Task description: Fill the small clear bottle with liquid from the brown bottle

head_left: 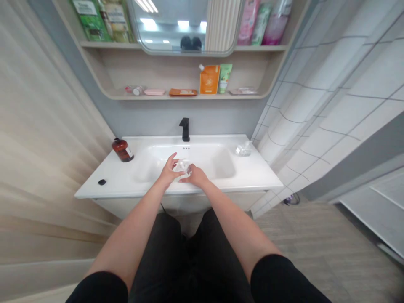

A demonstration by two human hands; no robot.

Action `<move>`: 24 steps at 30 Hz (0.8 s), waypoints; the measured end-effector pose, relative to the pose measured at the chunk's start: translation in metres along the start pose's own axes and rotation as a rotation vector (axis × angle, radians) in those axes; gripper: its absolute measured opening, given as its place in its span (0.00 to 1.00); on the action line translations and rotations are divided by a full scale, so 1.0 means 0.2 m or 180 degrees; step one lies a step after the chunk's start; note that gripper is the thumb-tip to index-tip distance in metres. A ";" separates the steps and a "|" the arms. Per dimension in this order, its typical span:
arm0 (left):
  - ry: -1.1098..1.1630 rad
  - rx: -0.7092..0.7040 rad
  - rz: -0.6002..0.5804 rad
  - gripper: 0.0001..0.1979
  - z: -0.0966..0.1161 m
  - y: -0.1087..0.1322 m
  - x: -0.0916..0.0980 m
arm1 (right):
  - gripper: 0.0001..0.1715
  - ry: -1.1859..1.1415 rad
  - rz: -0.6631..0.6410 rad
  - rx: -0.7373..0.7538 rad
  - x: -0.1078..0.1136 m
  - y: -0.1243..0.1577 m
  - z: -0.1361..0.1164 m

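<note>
Over the near part of the white sink, a small clear and whitish object sits between my two hands; it looks see-through, but its exact kind is too small to tell. My left hand curves round its left side, thumb below and fingers above. From the right, my right hand has its fingers closed against it. A brown bottle with a white label stands on the left of the counter, its neck uncapped. Nearer the front edge lies a small black cap.
Behind the sink rises a black faucet. A clear container sits on the counter's right side. Above hangs a shelf unit with a mirror, an orange pouch, a green tube and several bottles.
</note>
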State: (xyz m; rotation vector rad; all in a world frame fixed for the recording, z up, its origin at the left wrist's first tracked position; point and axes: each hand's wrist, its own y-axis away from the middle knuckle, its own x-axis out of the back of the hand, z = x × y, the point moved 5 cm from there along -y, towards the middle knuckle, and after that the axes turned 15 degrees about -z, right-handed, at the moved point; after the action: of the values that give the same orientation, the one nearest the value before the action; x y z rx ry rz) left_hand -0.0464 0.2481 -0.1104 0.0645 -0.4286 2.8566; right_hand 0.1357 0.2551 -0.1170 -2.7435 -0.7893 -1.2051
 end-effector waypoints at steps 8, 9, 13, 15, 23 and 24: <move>0.0125 0.0010 -0.0088 0.59 -0.02 -0.01 0.00 | 0.41 -0.0014 -0.0001 0.0024 0.01 0.01 -0.02; 0.0145 0.0049 -0.0131 0.58 -0.02 -0.01 0.00 | 0.41 -0.0011 -0.0005 0.0018 0.01 0.01 -0.02; -0.0050 -0.0007 0.0085 0.58 0.00 0.00 0.01 | 0.41 0.0016 -0.0017 -0.0026 0.01 0.01 -0.02; 0.0019 -0.0027 -0.0022 0.58 0.00 0.00 0.00 | 0.41 0.0021 -0.0014 -0.0026 0.01 0.01 -0.02; 0.0039 0.0017 -0.0044 0.56 0.00 0.00 0.00 | 0.42 -0.0003 0.0000 0.0007 0.01 0.01 -0.01; 0.0092 0.0032 -0.0097 0.55 0.00 0.00 -0.01 | 0.42 0.0000 -0.0002 0.0009 0.01 0.01 -0.01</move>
State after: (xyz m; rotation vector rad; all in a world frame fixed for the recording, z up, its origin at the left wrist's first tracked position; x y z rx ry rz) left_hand -0.0444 0.2489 -0.1111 0.0315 -0.4041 2.8263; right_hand 0.1363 0.2537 -0.1140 -2.7410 -0.7913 -1.2032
